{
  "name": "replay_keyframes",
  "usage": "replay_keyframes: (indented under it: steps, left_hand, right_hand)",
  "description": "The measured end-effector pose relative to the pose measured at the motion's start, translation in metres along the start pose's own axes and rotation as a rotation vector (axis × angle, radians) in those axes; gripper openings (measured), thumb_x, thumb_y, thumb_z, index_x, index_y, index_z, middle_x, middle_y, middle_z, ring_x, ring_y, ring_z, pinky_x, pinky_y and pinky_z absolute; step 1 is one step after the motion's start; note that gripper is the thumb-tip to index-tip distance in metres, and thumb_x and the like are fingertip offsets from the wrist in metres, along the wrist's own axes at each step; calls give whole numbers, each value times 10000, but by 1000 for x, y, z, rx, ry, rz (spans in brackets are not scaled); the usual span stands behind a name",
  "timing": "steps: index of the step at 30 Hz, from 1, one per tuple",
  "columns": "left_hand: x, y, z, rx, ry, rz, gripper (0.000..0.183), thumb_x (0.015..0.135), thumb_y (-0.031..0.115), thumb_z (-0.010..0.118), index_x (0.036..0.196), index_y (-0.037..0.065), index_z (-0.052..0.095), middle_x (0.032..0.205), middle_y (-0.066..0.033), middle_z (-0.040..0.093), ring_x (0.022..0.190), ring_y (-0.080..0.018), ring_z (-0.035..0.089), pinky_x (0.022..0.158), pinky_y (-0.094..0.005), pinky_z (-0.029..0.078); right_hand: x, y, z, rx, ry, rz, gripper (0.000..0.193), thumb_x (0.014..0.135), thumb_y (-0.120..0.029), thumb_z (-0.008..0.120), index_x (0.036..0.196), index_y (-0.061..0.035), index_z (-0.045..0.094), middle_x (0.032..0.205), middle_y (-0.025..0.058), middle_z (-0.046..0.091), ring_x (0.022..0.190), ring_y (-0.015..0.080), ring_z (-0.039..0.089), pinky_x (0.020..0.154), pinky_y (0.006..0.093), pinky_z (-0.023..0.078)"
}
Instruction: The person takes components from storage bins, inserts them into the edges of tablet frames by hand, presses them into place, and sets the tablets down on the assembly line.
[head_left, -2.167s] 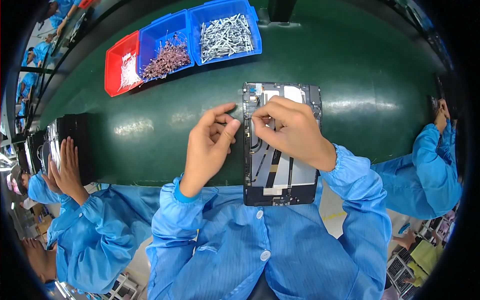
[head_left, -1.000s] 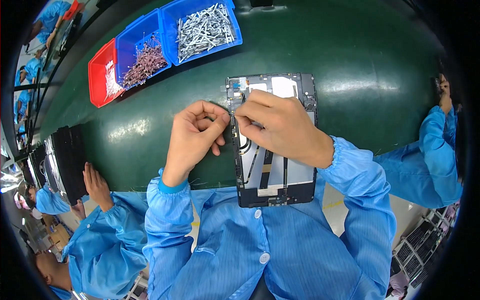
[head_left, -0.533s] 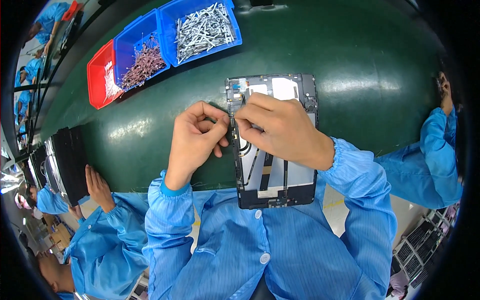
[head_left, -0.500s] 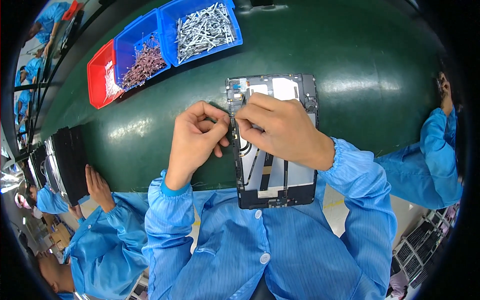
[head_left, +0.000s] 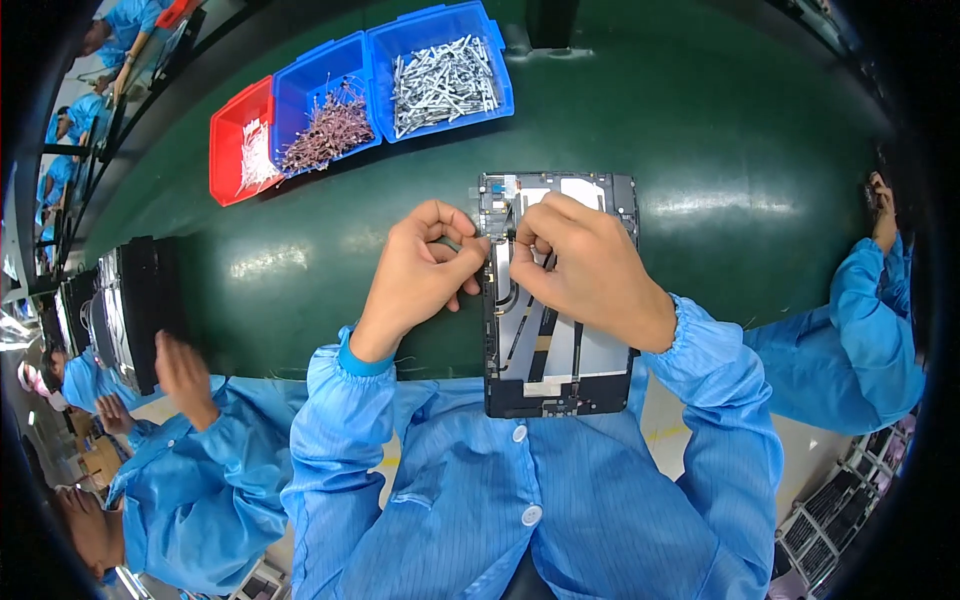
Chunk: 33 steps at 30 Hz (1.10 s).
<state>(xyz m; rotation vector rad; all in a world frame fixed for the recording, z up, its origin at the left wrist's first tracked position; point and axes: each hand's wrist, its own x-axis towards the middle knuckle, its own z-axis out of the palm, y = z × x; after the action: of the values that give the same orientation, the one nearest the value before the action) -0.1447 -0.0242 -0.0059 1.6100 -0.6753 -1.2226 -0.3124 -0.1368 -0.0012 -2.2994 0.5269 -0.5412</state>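
In front of me lies an opened tablet, its back off, with a black frame, a pale inner panel and thin dark cables showing. My left hand is at its upper left edge, thumb and forefinger pinched together and the other fingers curled. Over the upper middle of the tablet, my right hand is also closed in a pinch, its fingertips a short way right of the left ones. Whatever either pinch holds is too small or too hidden to make out. The right hand covers part of the inner panel.
Beyond the tablet on the green table stand a red bin of white pieces, a blue bin of thin reddish-wired parts and another blue bin of silvery strips. Co-workers sit left and right; stacked black panels stand at left.
The whole view has shifted, so bins and tablet appear further right. My fingertips are slightly further apart. The left co-worker's hand has lifted from beside the black panels and is blurred.
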Motion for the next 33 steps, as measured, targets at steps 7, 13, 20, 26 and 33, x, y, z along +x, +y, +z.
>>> replay_keyframes:
  steps: [7, 13, 20, 26, 33]
  left_hand:
    - [14, 3, -5, 96, -98, -45, 186, 838, 39, 668, 923, 26, 504, 795, -43, 611, 517, -103, 617, 357, -223, 406]
    - [14, 8, -16, 79, -229, -32, 184, 884, 53, 675, 924, 50, 496, 713, -3, 566, 481, -63, 544, 346, -205, 369]
    - [14, 8, -25, -74, -190, 6, 191, 910, 113, 703, 936, 65, 520, 714, 23, 565, 496, -33, 511, 361, -188, 342]
    - [18, 8, -30, -117, -131, 53, 174, 924, 144, 696, 933, 68, 539, 716, 35, 565, 494, -22, 495, 365, -184, 317]
    - [16, 8, -31, -174, -11, 168, 175, 920, 143, 701, 966, 38, 570, 726, 25, 576, 513, -16, 495, 405, -178, 339]
  right_hand:
    - [33, -2, -26, -8, -152, -22, 96, 767, -83, 658, 763, 12, 644, 732, 156, 653, 635, 339, 651, 581, 420, 521]
    - [105, -4, -46, -148, 118, 10, 87, 770, -99, 667, 775, -15, 690, 700, 126, 678, 650, 307, 676, 613, 395, 527]
    - [149, 13, 8, -830, 35, -360, 67, 786, -101, 688, 768, -40, 710, 827, 90, 658, 888, 262, 582, 849, 413, 381]
    - [158, 11, 12, -860, -77, -310, 79, 737, -40, 675, 782, -59, 737, 853, 127, 697, 911, 294, 617, 844, 457, 379]
    - [135, 0, -9, -509, 126, -348, 82, 792, -98, 666, 812, -40, 721, 807, 134, 678, 858, 259, 636, 824, 438, 423]
